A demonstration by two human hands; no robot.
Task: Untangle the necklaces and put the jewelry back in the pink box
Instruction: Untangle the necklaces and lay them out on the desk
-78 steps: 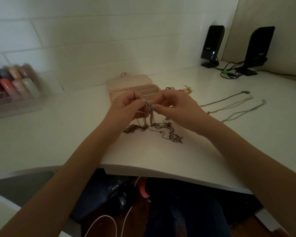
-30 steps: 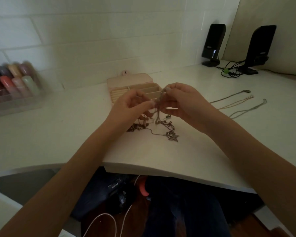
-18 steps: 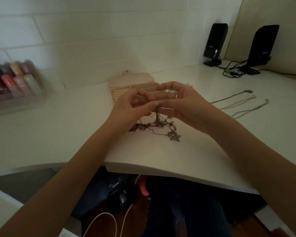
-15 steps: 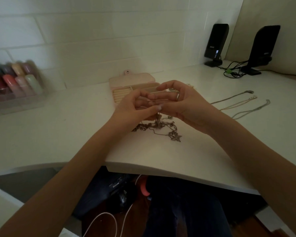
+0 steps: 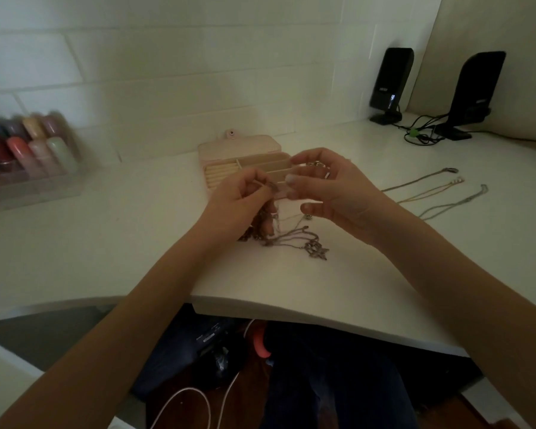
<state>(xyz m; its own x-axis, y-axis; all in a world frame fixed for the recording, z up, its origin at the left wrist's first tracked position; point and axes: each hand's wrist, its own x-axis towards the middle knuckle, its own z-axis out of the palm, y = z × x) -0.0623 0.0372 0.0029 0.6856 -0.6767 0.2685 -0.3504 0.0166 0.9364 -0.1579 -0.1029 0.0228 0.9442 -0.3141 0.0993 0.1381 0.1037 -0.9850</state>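
Left hand (image 5: pixel 239 202) pinches tangled necklaces (image 5: pixel 291 239), lifted strands trailing to the heap near table (image 5: pixel 106 236) front edge. Right hand (image 5: pixel 331 193) fingers loosely spread beside it, gripping nothing visible. Pink box (image 5: pixel 245 159) open just behind hands. 3 straightened chains (image 5: pixel 430 193) toward right edge.

One open pink jewelry box (image 5: pixel 240 156) sits on the white desk (image 5: pixel 106 243). Three thin metal necklaces (image 5: pixel 430 193) lie straightened side by side, apart from one tangled bunch of dark chains (image 5: pixel 291 236) whose number cannot be told. Two black upright speakers (image 5: pixel 390 85) stand at the back. One clear plastic case of coloured bottles (image 5: pixel 28 156) is blurred, so the bottles cannot be counted. Two bare hands, left hand (image 5: pixel 239 205) and right hand (image 5: pixel 331 190), are in view.
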